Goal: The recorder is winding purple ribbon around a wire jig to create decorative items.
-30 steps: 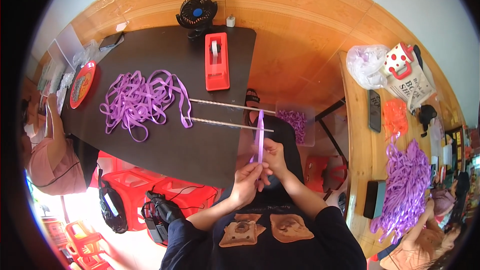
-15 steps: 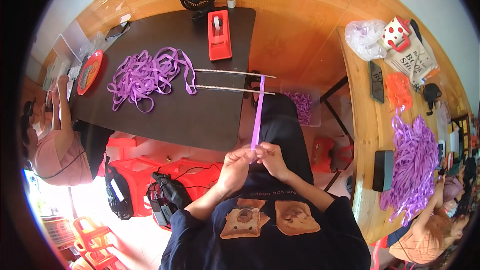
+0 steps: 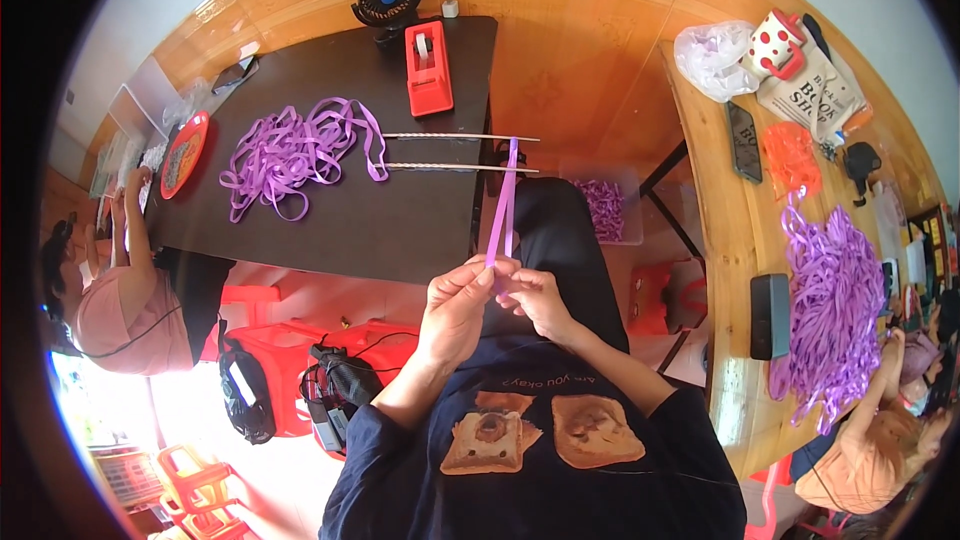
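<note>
From my seat at the head view, the purple strip (image 3: 497,225) is what I watch: it lies straight ahead of both hands, just off the right edge of the dark tabletop (image 3: 400,230). Its long axis runs away from the wearer, leaning slightly right at the far end, roughly square to the near rod (image 3: 460,169) and the far rod (image 3: 440,136). Both rods jut past that right edge, and the strip meets them near their free ends; I can't make out how it wraps there. Two strands come back toward the wearer.

The left hand (image 3: 458,305) reaches slightly farther forward, so I judge it nearer the rods; its thumb and forefinger are closed on one strand. The right hand (image 3: 541,302), just beside it, has its fingertips pinched together at the strip's near end, with the other fingers curled.

For writing, I see a line of lettering across the dark shirt (image 3: 600,490), upside down to me, and bold dark print on the pale cloth bag (image 3: 800,98) toward the far end of the wooden tabletop (image 3: 735,360). I can pick out no brand on the red tape dispenser (image 3: 432,95) by the dark tabletop's far right corner.
</note>
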### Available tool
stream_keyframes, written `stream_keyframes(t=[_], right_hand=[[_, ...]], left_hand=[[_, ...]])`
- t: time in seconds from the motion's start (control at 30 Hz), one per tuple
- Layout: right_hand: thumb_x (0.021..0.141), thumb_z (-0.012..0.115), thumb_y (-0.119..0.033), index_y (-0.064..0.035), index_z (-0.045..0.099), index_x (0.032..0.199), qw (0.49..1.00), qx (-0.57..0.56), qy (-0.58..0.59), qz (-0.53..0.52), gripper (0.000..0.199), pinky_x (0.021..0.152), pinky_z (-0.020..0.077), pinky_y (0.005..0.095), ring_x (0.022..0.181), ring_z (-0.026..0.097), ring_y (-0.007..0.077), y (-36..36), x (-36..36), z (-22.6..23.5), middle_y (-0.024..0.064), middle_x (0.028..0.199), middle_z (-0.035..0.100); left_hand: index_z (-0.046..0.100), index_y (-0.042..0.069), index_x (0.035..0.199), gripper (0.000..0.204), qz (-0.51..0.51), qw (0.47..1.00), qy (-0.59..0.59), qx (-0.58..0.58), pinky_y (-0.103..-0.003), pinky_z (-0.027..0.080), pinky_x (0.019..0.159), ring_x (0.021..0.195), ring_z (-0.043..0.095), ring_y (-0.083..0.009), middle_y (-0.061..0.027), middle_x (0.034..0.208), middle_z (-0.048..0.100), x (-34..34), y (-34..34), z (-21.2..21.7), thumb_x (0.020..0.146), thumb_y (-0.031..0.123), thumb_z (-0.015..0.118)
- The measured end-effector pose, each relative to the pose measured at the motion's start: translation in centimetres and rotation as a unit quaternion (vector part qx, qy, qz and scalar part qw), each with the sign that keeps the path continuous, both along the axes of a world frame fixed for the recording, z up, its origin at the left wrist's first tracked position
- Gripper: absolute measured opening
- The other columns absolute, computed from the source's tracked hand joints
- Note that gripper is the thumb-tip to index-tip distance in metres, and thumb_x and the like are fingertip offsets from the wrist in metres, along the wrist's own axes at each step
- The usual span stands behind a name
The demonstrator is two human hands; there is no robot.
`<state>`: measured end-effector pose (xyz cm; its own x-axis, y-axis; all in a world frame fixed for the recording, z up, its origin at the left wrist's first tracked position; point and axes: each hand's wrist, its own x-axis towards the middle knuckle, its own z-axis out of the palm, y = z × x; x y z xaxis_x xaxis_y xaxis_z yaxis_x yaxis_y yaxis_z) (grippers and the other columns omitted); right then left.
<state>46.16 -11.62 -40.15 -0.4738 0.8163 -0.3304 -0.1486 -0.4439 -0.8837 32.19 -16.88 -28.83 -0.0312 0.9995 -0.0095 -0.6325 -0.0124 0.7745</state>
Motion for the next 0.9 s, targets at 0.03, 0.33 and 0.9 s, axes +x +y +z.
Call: stream_keyframes(t=[0.03,0.33,0.9], right_hand=[[0.087,0.067,-0.017,-0.0063,0.063,0.076,1.000,0.000,0.001,-0.001,0.016,0.046,0.0390,0.0184,0.057,0.058,0.0059,0.0,0.0,-0.1,0.0026,0.070,0.065],[0.085,0.067,-0.017,-0.0095,0.062,0.073,0.992,-0.111,-0.032,-0.051,0.015,0.046,0.0388,0.0197,0.058,0.057,0.0066,1.6,-1.0,0.8,0.0011,0.070,0.064],[0.081,0.067,-0.001,-0.0022,0.057,0.073,0.994,0.097,0.024,-0.048,0.013,0.053,0.0367,0.0205,0.060,0.047,0.0034,-0.4,-1.4,-2.7,-0.0022,0.066,0.055]], left_hand=[[0.063,-0.004,0.108,0.024,0.000,1.000,-0.006,0.001,-0.034,0.046,0.086,0.091,0.060,-0.0212,-0.0133,0.103,0.063,0.2,-0.1,0.0,0.096,0.012,0.049],[0.063,-0.005,0.109,0.022,0.003,0.994,-0.016,-0.108,-0.026,0.044,0.077,0.082,0.058,-0.0150,-0.0132,0.103,0.066,-0.1,-3.7,-3.5,0.093,0.005,0.051],[0.067,-0.003,0.099,0.018,0.041,0.990,-0.042,-0.127,-0.025,0.049,0.071,0.082,0.062,-0.0126,-0.0090,0.093,0.065,-0.5,-3.6,-4.9,0.083,-0.008,0.060]])
